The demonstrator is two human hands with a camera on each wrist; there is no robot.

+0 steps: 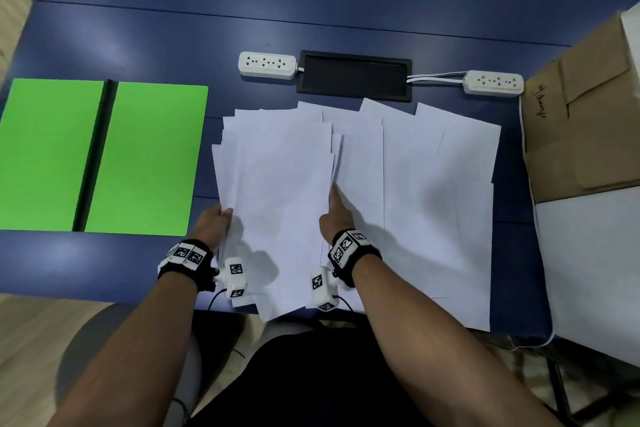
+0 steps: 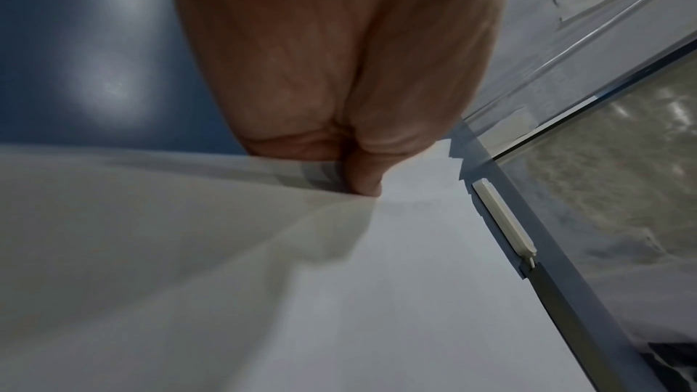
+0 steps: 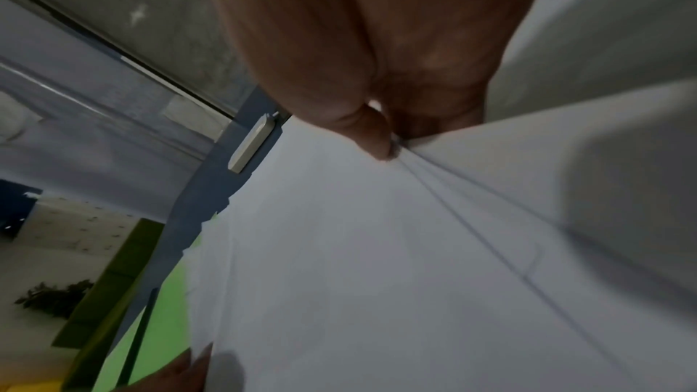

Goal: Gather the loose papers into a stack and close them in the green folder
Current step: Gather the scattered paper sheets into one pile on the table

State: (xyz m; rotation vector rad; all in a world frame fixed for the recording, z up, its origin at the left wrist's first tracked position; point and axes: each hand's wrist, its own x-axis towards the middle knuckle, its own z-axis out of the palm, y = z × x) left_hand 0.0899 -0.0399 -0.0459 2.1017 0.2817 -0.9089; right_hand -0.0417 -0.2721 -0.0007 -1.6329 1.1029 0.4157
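We see thin, smooth white papers (image 1: pixel 346 191) fanned in a loose overlapping spread across the middle of the matte blue table (image 1: pixel 173 28). The sheets are rectangular, with their long axis running away from us toward the far edge; their far corners are staggered, and a few near ends hang past the table's front edge.

The folder (image 1: pixel 104 156) lies open and flat to the left of the papers, just beside them: two bright green, stiff-looking panels with rounded corners joined by a dark spine, which also runs away from us.

Our left hand (image 1: pixel 211 225) holds the left edge of the left bunch of sheets, thumb on top and fingers underneath, as the left wrist view shows. Our right hand (image 1: pixel 334 215) is at the right edge of that same bunch, index finger stretched forward along the paper and thumb (image 3: pixel 371 136) pressing at the sheet edges; we cannot tell whether the other fingers are tucked under.

Beyond the papers sit two white plastic power strips (image 1: pixel 267 65) either side of a black rectangular hatch (image 1: pixel 355 76) set into the table. A brown cardboard box (image 1: pixel 585 114) stands to the right, close to the outermost sheets.
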